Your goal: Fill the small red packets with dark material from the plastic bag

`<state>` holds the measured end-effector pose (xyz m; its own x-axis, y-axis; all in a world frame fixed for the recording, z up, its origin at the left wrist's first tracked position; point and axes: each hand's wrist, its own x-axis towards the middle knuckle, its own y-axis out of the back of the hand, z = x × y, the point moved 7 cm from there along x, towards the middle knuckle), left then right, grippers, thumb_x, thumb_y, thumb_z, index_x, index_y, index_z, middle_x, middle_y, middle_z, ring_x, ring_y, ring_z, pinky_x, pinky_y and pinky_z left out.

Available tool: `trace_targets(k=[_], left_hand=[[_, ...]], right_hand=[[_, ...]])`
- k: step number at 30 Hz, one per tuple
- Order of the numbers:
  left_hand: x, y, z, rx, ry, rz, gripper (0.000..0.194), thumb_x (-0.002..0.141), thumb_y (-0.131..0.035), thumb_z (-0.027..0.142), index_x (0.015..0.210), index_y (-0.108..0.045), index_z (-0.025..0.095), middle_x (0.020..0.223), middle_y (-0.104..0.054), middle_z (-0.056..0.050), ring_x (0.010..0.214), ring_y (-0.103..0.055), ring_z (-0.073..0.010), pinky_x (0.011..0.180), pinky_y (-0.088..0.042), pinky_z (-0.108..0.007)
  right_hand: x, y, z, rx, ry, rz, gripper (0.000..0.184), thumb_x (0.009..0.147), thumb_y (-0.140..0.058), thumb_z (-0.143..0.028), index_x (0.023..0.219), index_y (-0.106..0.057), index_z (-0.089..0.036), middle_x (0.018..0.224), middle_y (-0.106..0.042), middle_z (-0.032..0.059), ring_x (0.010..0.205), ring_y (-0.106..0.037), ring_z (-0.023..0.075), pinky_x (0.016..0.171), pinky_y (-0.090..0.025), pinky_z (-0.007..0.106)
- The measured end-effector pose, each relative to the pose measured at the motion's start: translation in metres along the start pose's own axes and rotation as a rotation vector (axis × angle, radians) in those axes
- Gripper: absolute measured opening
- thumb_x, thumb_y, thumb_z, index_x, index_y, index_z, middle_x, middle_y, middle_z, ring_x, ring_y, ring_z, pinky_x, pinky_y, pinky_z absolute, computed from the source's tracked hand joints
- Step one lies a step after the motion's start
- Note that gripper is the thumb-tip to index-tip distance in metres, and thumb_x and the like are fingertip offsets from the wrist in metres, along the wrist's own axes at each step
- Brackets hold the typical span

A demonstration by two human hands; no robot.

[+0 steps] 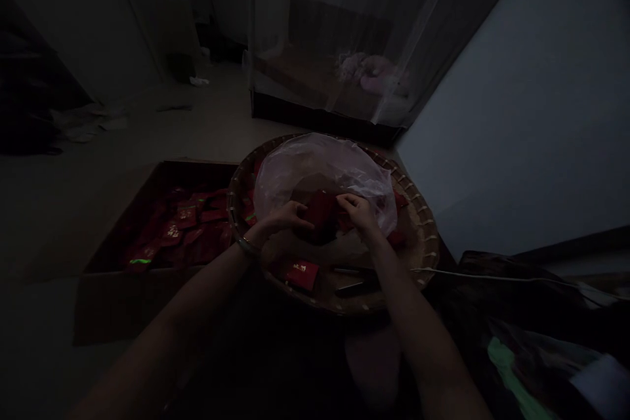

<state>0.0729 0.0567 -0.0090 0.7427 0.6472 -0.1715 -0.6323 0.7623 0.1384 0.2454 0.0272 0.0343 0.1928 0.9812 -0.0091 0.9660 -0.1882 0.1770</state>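
Dim light covers the whole scene. Over a round woven bamboo tray [427, 223], both hands hold a dark red pouch [322, 209]. My left hand [290, 215] grips its left side between thumb and fingers, with a bangle on that wrist. At the pouch's upper right edge, my right hand [357, 210] pinches with thumb and forefinger. A clear plastic bag [315, 154] lies spread in the tray behind the hands. Nearer me rests a flat red packet [301, 273] with gold print. Beside it are dark, long objects [352, 289], perhaps scissors, too dark to tell.
Left of the tray stands an open cardboard box [98, 269] holding several red packets [172, 233]. A thin white cord [492, 275] runs off to the right. Behind is a netted bed [335, 79]; a pale wall [516, 111] rises at the right, above dark cloth items.
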Motion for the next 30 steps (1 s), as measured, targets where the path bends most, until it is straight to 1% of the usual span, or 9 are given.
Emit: trace_targets(k=[3, 6, 9, 12, 19, 22, 24, 26, 30], left_hand=[[0.0, 0.003, 0.004, 0.071, -0.033, 0.043, 0.044, 0.057, -0.078, 0.038, 0.088, -0.071, 0.008, 0.07, -0.066, -0.002, 0.059, -0.056, -0.0124, 0.055, -0.042, -0.021], [-0.002, 0.002, 0.005, 0.075, -0.039, 0.029, 0.044, 0.059, -0.077, 0.039, 0.09, -0.071, 0.008, 0.07, -0.066, -0.002, 0.059, -0.055, -0.0119, 0.055, -0.041, -0.021], [-0.003, 0.002, 0.004, 0.071, -0.017, 0.023, 0.043, 0.062, -0.075, 0.043, 0.088, -0.071, 0.009, 0.067, -0.065, -0.002, 0.057, -0.055, -0.0116, 0.053, -0.04, -0.02], [-0.003, 0.003, 0.005, 0.043, -0.014, 0.025, 0.041, 0.062, -0.075, 0.044, 0.082, -0.07, 0.009, 0.063, -0.063, -0.001, 0.054, -0.054, -0.011, 0.05, -0.038, -0.02], [-0.007, -0.005, 0.018, -0.021, -0.026, 0.044, 0.046, 0.061, -0.078, 0.039, 0.095, -0.068, 0.01, 0.076, -0.067, -0.002, 0.062, -0.058, -0.0114, 0.056, -0.043, -0.02], [-0.01, -0.014, 0.019, -0.075, 0.032, 0.025, 0.044, 0.06, -0.08, 0.035, 0.092, -0.068, 0.008, 0.07, -0.065, -0.001, 0.059, -0.057, -0.0109, 0.056, -0.045, -0.021], [-0.012, -0.017, 0.019, -0.094, 0.066, 0.04, 0.04, 0.059, -0.081, 0.033, 0.087, -0.067, 0.008, 0.065, -0.064, -0.001, 0.054, -0.056, -0.01, 0.052, -0.044, -0.02], [-0.014, -0.019, 0.019, -0.096, 0.067, 0.06, 0.039, 0.059, -0.081, 0.033, 0.085, -0.067, 0.008, 0.062, -0.063, 0.0, 0.05, -0.054, -0.0092, 0.048, -0.043, -0.02], [-0.016, -0.022, 0.019, -0.076, 0.062, 0.047, 0.039, 0.059, -0.081, 0.035, 0.084, -0.067, 0.008, 0.059, -0.062, 0.0, 0.048, -0.054, -0.0093, 0.045, -0.043, -0.019]], right_hand=[[-0.004, 0.003, -0.017, -0.036, 0.139, 0.058, 0.042, 0.071, -0.06, -0.056, 0.092, -0.063, -0.019, 0.089, -0.066, 0.0042, 0.07, -0.061, 0.0156, 0.06, -0.049, 0.027], [-0.01, -0.005, -0.034, -0.255, 0.294, 0.008, 0.035, 0.07, -0.065, -0.051, 0.083, -0.067, -0.019, 0.085, -0.067, 0.0045, 0.077, -0.061, 0.0175, 0.068, -0.047, 0.028], [-0.011, -0.005, -0.037, -0.43, 0.293, -0.03, 0.032, 0.071, -0.064, -0.049, 0.068, -0.065, -0.018, 0.068, -0.063, 0.0018, 0.065, -0.056, 0.0157, 0.061, -0.042, 0.026], [-0.01, 0.004, -0.036, -0.447, 0.271, -0.02, 0.032, 0.073, -0.063, -0.048, 0.064, -0.064, -0.017, 0.058, -0.059, -0.0007, 0.056, -0.051, 0.0131, 0.054, -0.037, 0.025], [-0.016, 0.0, -0.027, -0.307, 0.262, 0.049, 0.028, 0.067, -0.069, -0.045, 0.069, -0.067, -0.017, 0.068, -0.067, 0.0024, 0.062, -0.058, 0.0166, 0.059, -0.043, 0.026], [-0.022, -0.01, -0.031, -0.317, 0.339, 0.018, 0.028, 0.069, -0.069, -0.04, 0.086, -0.069, -0.018, 0.079, -0.069, 0.0033, 0.074, -0.063, 0.0185, 0.069, -0.047, 0.028], [-0.022, -0.012, -0.032, -0.322, 0.349, 0.027, 0.043, 0.07, -0.069, -0.037, 0.108, -0.065, -0.018, 0.078, -0.069, 0.0019, 0.074, -0.063, 0.0176, 0.071, -0.047, 0.028], [-0.021, -0.012, -0.029, -0.332, 0.321, 0.028, 0.049, 0.071, -0.069, -0.038, 0.115, -0.062, -0.017, 0.074, -0.068, 0.0013, 0.071, -0.062, 0.0168, 0.07, -0.047, 0.028], [-0.024, -0.02, -0.023, -0.39, 0.312, -0.037, 0.03, 0.075, -0.065, -0.044, 0.076, -0.071, -0.014, 0.071, -0.067, 0.0049, 0.067, -0.06, 0.0173, 0.064, -0.044, 0.027]])
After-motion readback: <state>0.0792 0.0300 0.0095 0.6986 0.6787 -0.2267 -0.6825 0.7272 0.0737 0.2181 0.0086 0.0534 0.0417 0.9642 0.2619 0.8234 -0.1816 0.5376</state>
